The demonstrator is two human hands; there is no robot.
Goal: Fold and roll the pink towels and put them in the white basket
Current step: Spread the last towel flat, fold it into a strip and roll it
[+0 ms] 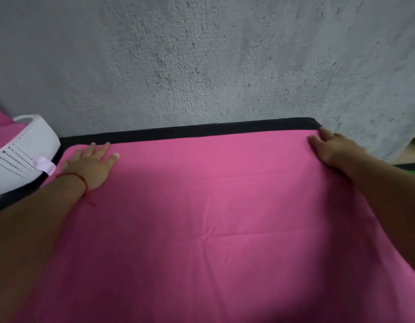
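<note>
Pressing flat with straight, slightly spread fingers, the left hand rests on the far left corner of the pink towel; the right hand lies flat with its fingers extended at the far right corner. That towel is spread wide over the black table. At the table's left edge the white basket sits tilted, with more pink cloth behind it.

You can read no text, brand, number or sign in this view. The pale pink tag lying against the white basket shows you no legible print.
</note>
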